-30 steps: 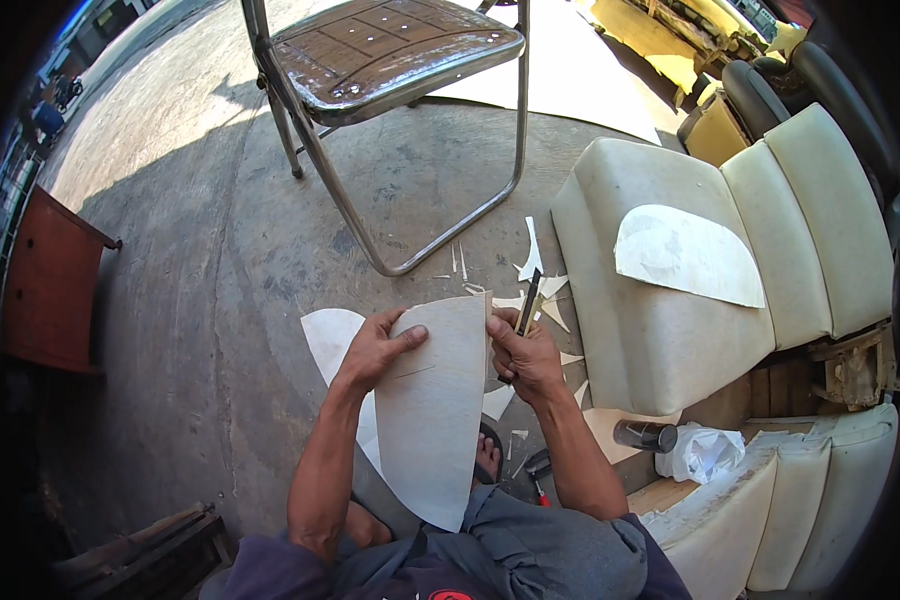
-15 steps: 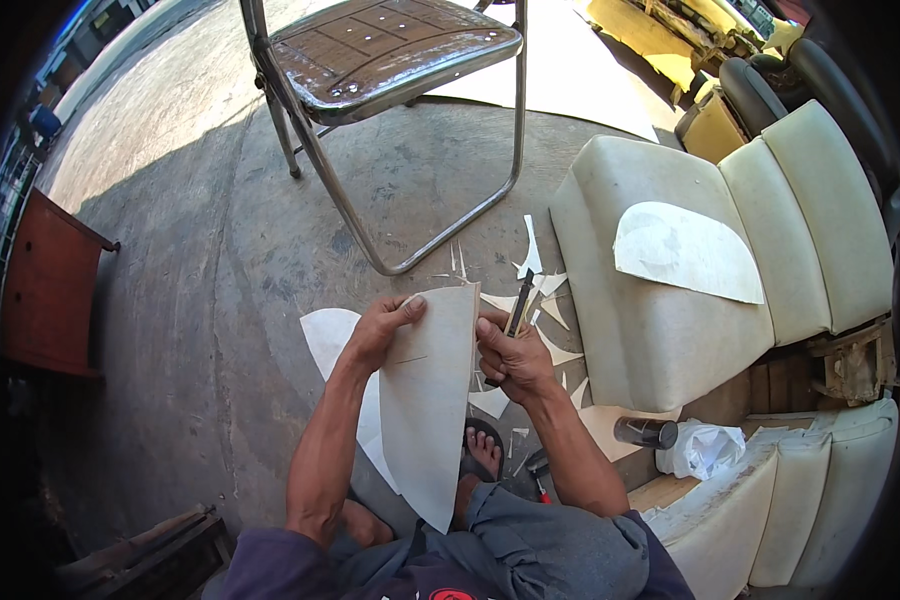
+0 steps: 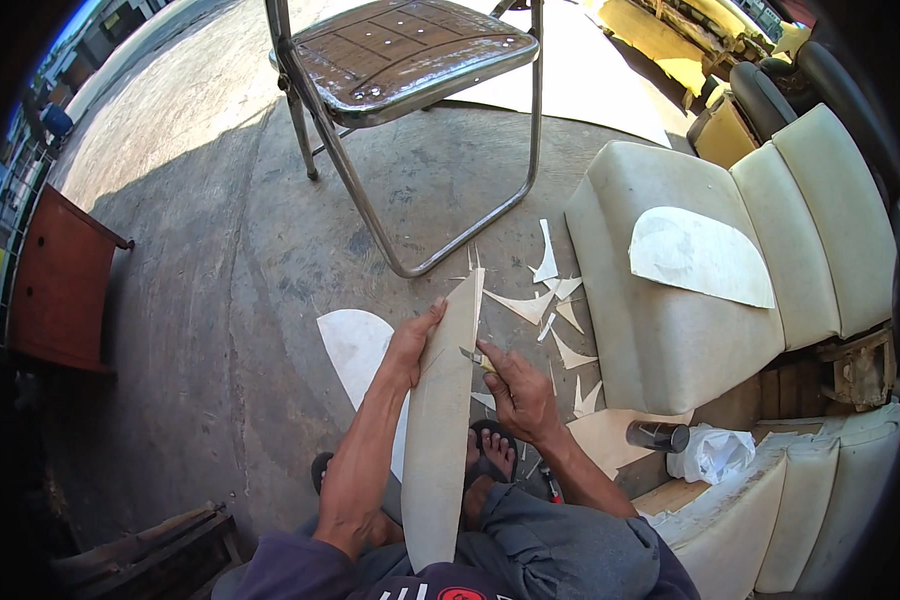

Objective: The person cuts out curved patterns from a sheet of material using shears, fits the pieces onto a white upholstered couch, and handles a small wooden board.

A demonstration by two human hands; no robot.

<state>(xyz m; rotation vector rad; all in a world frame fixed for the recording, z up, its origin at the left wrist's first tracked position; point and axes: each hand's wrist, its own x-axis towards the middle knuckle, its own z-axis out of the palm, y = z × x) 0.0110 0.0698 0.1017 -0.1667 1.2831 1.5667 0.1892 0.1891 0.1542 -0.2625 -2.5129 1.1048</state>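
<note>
My left hand [image 3: 417, 345] is closed around the left edge of a long, curved cream-coloured sheet [image 3: 432, 440], perhaps cardboard or thin board. The sheet stands tilted between my knees, and its right edge looks layered near the top. In my right hand [image 3: 525, 398] is a utility knife [image 3: 484, 362], gripped with its blade pointing left at the sheet's right edge. Whether the blade touches the sheet, I cannot tell. Behind my left forearm, a white curved piece [image 3: 353, 345] lies on the floor, partly hidden.
Several pale offcuts [image 3: 573, 352] litter the floor to the right. Another curved white piece [image 3: 698, 255] rests on a cream padded seat [image 3: 660, 340]. A dark cylinder [image 3: 656, 436] lies beside a white plastic bag [image 3: 715, 452]. Ahead stands a metal folding chair [image 3: 410, 60]; a reddish cabinet [image 3: 60, 285] is far left.
The sheet has turned to show more edge-on. The knife, upright and pointing away before, has swung so its blade points left at the sheet's edge. The view has shifted slightly.
</note>
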